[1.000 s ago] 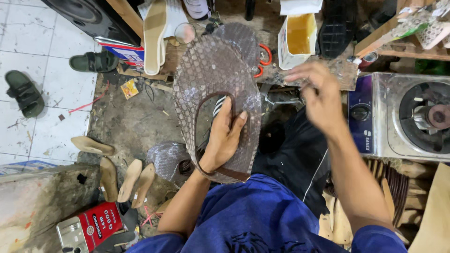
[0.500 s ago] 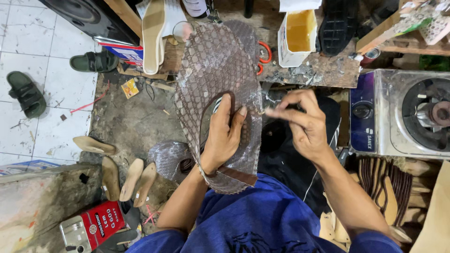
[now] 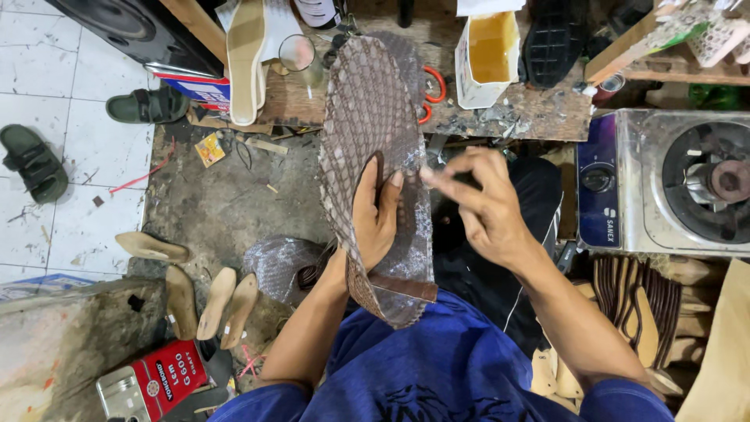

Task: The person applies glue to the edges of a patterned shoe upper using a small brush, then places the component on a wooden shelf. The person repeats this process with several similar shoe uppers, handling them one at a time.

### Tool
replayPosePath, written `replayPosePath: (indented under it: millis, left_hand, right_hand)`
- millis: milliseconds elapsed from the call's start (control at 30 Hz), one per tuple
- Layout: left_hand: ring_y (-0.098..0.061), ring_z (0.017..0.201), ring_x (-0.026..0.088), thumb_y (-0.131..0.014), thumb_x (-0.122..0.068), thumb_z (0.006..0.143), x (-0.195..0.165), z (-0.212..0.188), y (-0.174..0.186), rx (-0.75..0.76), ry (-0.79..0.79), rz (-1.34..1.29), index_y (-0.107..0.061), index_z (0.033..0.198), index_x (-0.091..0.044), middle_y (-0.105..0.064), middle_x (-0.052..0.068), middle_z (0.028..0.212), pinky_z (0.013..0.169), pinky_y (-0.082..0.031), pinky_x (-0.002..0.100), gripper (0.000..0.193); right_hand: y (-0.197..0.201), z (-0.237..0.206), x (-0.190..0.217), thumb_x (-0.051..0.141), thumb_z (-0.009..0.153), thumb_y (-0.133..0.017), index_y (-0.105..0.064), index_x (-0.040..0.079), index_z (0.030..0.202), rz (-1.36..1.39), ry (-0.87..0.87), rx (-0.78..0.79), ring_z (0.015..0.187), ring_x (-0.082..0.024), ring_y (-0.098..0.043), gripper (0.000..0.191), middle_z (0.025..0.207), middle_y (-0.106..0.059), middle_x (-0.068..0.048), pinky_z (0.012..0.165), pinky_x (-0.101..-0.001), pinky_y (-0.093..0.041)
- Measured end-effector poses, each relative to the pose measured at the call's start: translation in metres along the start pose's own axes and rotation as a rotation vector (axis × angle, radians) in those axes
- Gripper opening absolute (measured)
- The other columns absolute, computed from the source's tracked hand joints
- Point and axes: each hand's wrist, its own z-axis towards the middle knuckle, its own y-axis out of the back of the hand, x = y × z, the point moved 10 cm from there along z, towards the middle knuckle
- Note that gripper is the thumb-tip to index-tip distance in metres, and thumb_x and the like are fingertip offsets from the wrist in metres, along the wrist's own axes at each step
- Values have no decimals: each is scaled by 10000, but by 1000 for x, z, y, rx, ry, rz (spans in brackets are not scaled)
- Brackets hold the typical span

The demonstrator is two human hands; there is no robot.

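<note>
Pressing flat against a big piece of scaly brown snakeskin (image 3: 367, 133), the left hand (image 3: 373, 215) holds that sheet upright over the person's lap, fingers together and thumb laid along it, much as it did half a second ago. The right hand (image 3: 476, 199) has changed more: a second ago it was lifted up and away toward the stove (image 3: 672, 180), then it came in beside the sheet, and now its thumb and forefinger are pinched on the sheet's right edge, just beside the left fingertips. Whether something thin sits inside that pinch cannot be told. The sheet leans with its upper end reaching over the wooden bench (image 3: 547, 109) and its lower end, with a brown strip (image 3: 402, 287) across it, resting near the blue shirt (image 3: 437, 367). It covers most of the orange-handled scissors (image 3: 432, 86) behind it, so only the loops show. A second scaly piece (image 3: 281, 262) lies on the floor, partly behind the left forearm. The open yellow-lined carton (image 3: 488, 47) and the black sole (image 3: 555, 35) on the bench are cut off by the top edge, and the red tin (image 3: 160, 381) lies low on the left.
</note>
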Motion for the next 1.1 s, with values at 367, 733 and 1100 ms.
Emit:
replayPosePath:
  millis: [367,733,1100]
  left_hand:
    - [-601,945,115,-544,-105,1113,3,1,8,-14,8,-22,-351,1496,123,-606,81,1106,845,-536,263,485]
    - [-595,805,144,-585,-121,1075,19,4,15,-35,185,91,-424,1476,102,-625,104,983,721,-535,288,486]
    - [-595,909,198,-559,-188,1090,5,10,26,-85,98,189,-457,1472,104,-638,173,1122,817,-530,326,491]
  right_hand:
    - [-5,0,17,-70,819,-574,-773,128,1218,-126,107,28,1113,-301,-590,488,1086,-623,-78,1131,-548,-414]
    - [-5,-8,29,-6,767,-596,-788,192,1160,-185,232,0,1053,-285,-592,480,1024,-646,-49,1101,-568,-408]
    - [-5,-16,37,-28,777,-634,-799,222,1144,-253,286,-35,1065,-261,-589,474,1044,-642,-17,1105,-560,-431]
